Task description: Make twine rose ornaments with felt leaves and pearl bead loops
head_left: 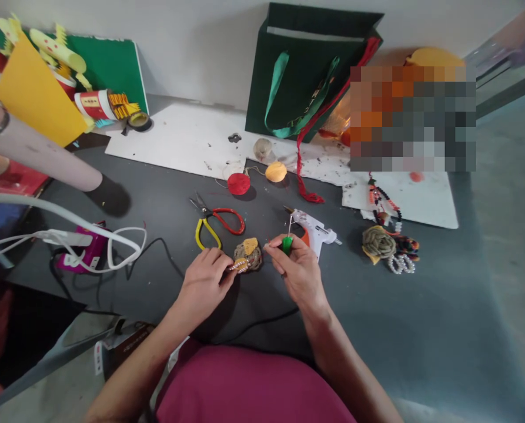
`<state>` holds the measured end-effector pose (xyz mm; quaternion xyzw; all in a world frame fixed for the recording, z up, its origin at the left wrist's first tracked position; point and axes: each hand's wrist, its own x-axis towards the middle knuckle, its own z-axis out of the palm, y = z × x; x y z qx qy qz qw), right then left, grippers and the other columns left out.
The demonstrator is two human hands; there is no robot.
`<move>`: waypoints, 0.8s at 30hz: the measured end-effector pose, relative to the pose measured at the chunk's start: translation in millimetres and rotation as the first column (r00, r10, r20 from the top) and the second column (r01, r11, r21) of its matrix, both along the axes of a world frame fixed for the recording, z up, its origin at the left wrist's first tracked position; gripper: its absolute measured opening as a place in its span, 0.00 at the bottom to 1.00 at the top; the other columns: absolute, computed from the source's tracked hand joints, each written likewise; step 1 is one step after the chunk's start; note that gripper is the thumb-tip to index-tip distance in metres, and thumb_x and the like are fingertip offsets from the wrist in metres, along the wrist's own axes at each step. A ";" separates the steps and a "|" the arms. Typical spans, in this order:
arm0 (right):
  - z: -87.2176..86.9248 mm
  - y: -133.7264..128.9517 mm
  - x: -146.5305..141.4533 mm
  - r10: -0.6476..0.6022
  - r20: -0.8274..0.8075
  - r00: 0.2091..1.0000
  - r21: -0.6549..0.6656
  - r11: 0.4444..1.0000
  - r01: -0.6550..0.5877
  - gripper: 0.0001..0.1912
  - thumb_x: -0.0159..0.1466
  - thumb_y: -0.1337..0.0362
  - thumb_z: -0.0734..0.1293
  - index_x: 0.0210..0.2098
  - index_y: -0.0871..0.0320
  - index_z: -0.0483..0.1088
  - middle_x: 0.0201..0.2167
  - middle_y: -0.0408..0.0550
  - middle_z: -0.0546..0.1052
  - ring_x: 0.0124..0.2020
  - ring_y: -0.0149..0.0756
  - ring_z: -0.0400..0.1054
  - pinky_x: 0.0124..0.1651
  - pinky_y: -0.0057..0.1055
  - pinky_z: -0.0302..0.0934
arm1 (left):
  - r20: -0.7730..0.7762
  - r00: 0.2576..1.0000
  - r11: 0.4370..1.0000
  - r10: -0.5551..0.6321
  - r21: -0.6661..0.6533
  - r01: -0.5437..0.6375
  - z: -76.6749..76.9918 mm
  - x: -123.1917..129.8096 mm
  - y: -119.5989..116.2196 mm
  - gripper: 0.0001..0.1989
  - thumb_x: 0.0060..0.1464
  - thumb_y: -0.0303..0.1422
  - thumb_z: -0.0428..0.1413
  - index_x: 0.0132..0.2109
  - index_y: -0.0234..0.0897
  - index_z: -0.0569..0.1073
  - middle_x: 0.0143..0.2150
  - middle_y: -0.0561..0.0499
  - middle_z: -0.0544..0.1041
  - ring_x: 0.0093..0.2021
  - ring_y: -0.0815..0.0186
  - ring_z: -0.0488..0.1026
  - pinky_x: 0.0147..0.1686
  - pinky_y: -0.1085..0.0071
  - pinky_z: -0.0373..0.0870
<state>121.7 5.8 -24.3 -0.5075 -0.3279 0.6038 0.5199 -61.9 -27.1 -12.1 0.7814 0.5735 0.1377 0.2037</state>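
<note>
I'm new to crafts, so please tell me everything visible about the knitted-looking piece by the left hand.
The knitted-looking piece is small and rounded, apparently grayish-brown yarn. Yellow patches show at its top and lower left, with pearl-like beads along the lower left edge. The left hand holds that edge, over the dark gray tabletop; whether the piece rests there is unclear.

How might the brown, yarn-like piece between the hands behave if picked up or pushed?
The brown piece would probably feel soft and light, as it looks made of looped yarn. Its pearly beads, at the left hand, may swing loosely. Its rounded, lumpy outline suggests it might rock if pushed.
</note>
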 end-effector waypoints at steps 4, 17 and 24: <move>2.2 -2.1 1.3 0.007 -0.015 1.000 0.020 1.000 -0.007 0.08 0.52 0.64 0.74 0.27 0.56 0.71 0.20 0.36 0.65 0.16 0.20 0.51 0.17 0.23 0.45 | 0.076 0.997 0.999 0.006 -0.053 -0.002 0.3 -5.1 -2.8 0.07 0.59 0.32 0.53 0.32 0.36 0.71 0.34 0.49 0.71 0.36 0.63 0.68 0.37 0.68 0.65; 7.1 -16.2 5.9 0.102 0.059 0.993 -0.022 0.995 -0.101 0.10 0.52 0.60 0.74 0.27 0.57 0.71 0.23 0.39 0.69 0.17 0.22 0.51 0.17 0.23 0.45 | 0.640 0.450 0.703 0.623 -0.710 0.036 10.2 -4.2 16.5 0.18 0.45 0.45 0.61 0.28 0.36 0.67 0.30 0.51 0.72 0.27 0.71 0.64 0.28 0.73 0.61; 6.6 -18.0 3.9 0.161 0.061 0.985 -0.016 0.987 -0.160 0.09 0.54 0.59 0.74 0.27 0.57 0.72 0.23 0.39 0.68 0.17 0.22 0.51 0.17 0.23 0.45 | 0.606 0.367 0.629 0.706 -0.774 0.070 16.4 1.6 28.5 0.22 0.40 0.48 0.64 0.29 0.30 0.75 0.32 0.46 0.75 0.26 0.72 0.64 0.24 0.75 0.62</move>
